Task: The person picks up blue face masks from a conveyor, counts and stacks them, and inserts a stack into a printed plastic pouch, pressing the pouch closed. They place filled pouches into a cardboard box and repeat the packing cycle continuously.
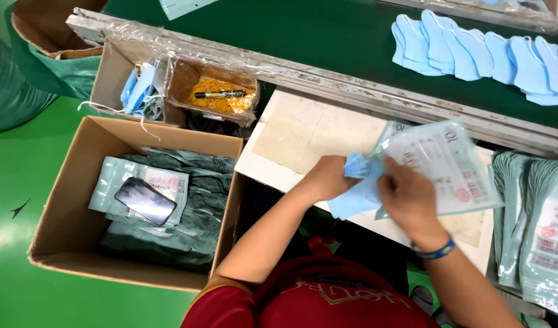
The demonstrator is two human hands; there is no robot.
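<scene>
My left hand (325, 178) grips a folded stack of blue face masks (354, 193) at its left end. My right hand (408, 199) holds the mouth of a clear printed plastic pouch (444, 163), and the masks are partly inside it. Both hands work over a worn white table board (303, 130). A blue wristband sits on my right wrist.
A cardboard box (60, 200) at the left holds filled pouches with a phone (144, 200) on top. Smaller boxes behind hold masks and a black marker (219, 94) on rubber bands. More blue masks (479, 51) lie on the green conveyor. Empty pouches (537, 225) are stacked at the right.
</scene>
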